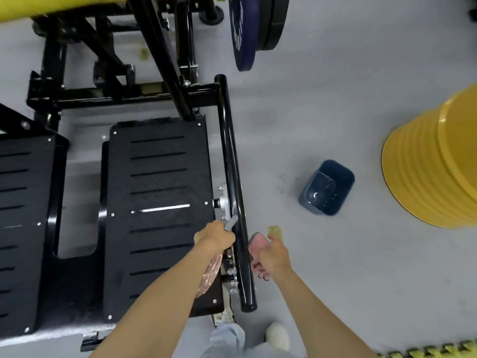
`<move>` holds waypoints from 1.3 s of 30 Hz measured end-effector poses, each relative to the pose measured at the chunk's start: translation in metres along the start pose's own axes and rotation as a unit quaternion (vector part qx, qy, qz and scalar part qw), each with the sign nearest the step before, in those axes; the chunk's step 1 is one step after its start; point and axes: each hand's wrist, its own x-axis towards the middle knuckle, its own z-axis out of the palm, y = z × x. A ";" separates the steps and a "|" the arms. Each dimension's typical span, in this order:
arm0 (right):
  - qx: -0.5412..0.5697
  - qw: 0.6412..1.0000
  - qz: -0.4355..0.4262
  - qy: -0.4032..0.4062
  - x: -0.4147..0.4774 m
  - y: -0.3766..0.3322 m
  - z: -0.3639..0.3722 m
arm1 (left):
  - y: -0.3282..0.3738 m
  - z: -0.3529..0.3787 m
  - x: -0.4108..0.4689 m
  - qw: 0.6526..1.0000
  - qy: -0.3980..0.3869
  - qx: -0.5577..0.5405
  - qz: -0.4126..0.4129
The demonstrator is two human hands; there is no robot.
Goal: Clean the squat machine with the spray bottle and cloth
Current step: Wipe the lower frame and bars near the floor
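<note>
The right hand (275, 254) is closed around a bunched pink cloth (256, 250), its grip pressing the fabric against the right side of the black side rail (233, 182) of the squat machine (154, 202), near the rail's lower end; the left hand (215, 236) is closed on the neck of the spray bottle (210, 275), whose pale nozzle and trigger point up toward the rail while the pinkish translucent body hangs below the wrist, just left of the rail and over the edge of the right foot plate (160, 202); the bottle does not touch the rail so far as can be told.

Taking that rail as the landmark: the slotted foot plates lie to its left; a dark blue bin (326, 188) lies tipped on the grey floor (322, 112) well to its right, and a yellow drum (433, 166) stands farther right again; weight plates (254, 24) hang beyond its far end.

The step in hand looks like wiping the rail, with the spray held ready; most of the rail's length, toward its far end, probably remains to be done. The next move likely calls for sliding the cloth along the tube with steady wrap-around pressure; a fresh spray ahead of it may help, aimed at the rail rather than at the bolts beside it.
</note>
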 end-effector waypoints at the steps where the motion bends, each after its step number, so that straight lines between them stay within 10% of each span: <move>1: 0.003 1.000 -0.008 0.003 0.006 -0.009 0.000 | 0.002 -0.005 0.008 1.000 0.003 0.006 0.000; 15: -0.097 0.994 -0.018 -0.056 0.082 -0.098 -0.033 | 0.023 -0.029 0.076 0.973 0.025 -0.214 -0.085; 21: -0.170 0.982 -0.073 -0.044 0.112 -0.142 -0.081 | 0.064 -0.050 0.106 0.830 0.141 -0.536 -0.065; 25: -0.199 0.979 -0.053 -0.003 0.151 -0.148 -0.093 | 0.096 -0.070 0.140 0.799 0.158 -0.572 -0.096; 31: -0.218 0.972 -0.082 -0.021 0.178 -0.176 -0.105 | 0.138 -0.118 0.194 0.896 0.121 -0.407 -0.125; 39: -0.212 0.969 -0.108 -0.072 0.205 -0.211 -0.119 | 0.169 -0.183 0.243 0.836 0.099 -0.520 -0.144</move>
